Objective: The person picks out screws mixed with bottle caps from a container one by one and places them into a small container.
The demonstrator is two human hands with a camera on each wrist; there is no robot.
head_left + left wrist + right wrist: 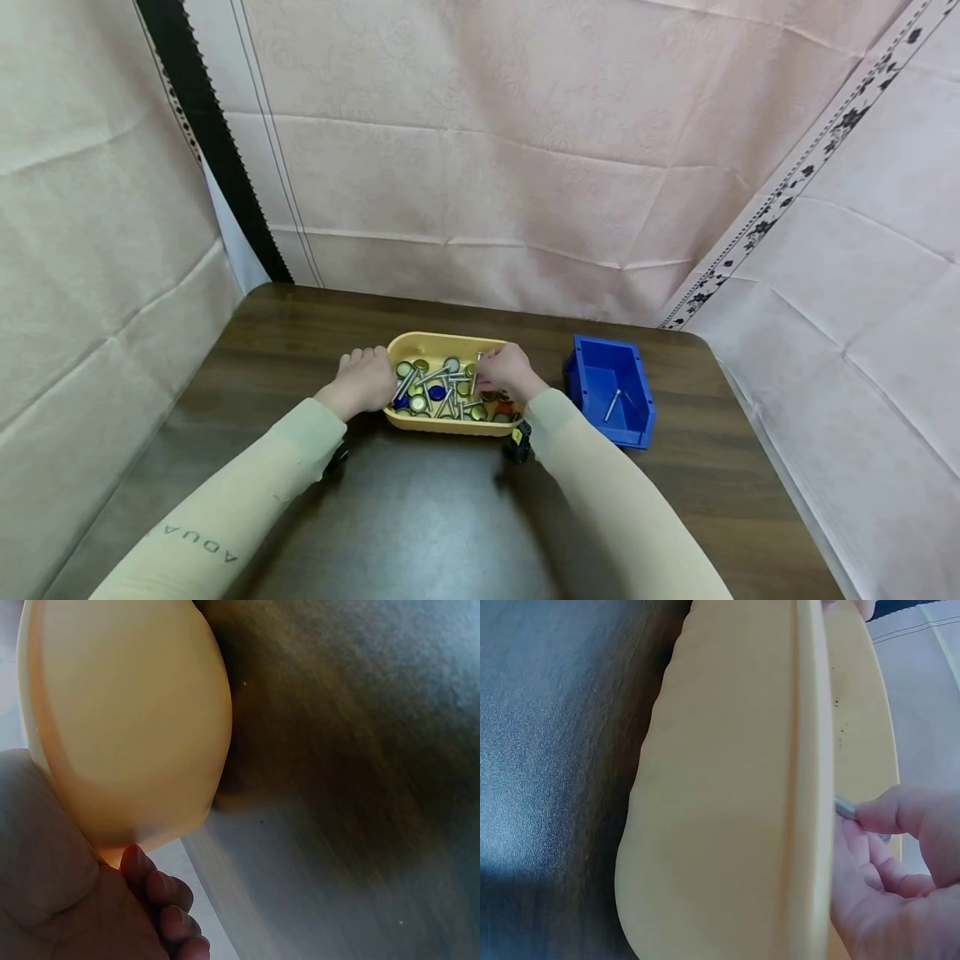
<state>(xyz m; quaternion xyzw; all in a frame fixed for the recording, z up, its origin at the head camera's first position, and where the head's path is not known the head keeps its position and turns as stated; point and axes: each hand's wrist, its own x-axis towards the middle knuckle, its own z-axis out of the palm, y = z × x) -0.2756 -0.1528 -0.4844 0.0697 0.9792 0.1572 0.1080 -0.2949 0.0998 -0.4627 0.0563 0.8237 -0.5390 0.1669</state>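
A yellow oblong tub holds a mix of silver bolts and round bottle caps in gold, green, blue and red. My left hand grips the tub's left end, its fingers curled at the rim in the left wrist view. Inside the tub's right part, my right hand pinches a silver bolt between thumb and fingers. The tub's near wall hides most of the contents from the right wrist camera.
To the right of the tub stands a blue plastic bin with a single silver bolt lying in it. Both containers rest on a dark wooden table. Pale patterned cloth hangs behind and at both sides.
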